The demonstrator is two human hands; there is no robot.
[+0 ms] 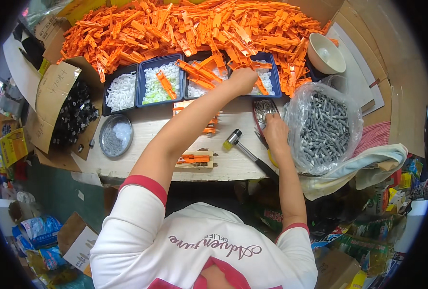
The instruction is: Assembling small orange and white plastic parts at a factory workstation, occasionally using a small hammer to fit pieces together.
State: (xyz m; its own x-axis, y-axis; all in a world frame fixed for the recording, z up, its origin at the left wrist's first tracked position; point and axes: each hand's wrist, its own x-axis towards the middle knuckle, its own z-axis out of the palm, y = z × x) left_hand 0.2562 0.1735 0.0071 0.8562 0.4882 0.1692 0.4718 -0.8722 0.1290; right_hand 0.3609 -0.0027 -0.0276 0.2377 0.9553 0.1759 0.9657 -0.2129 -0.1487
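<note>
Over the far blue plastic tray [267,72] of white parts | left hand [243,79] curled, contents unclear | right hand [274,130] nearer, fingers closed among grey metal pins in small dish [262,111] | desk [146,130]

On my desk [146,126] I see a hammer [245,150], a white bowl [325,54], a round tin [115,135], a box of black parts [74,115] and a bag of grey bolts [325,126].
</note>
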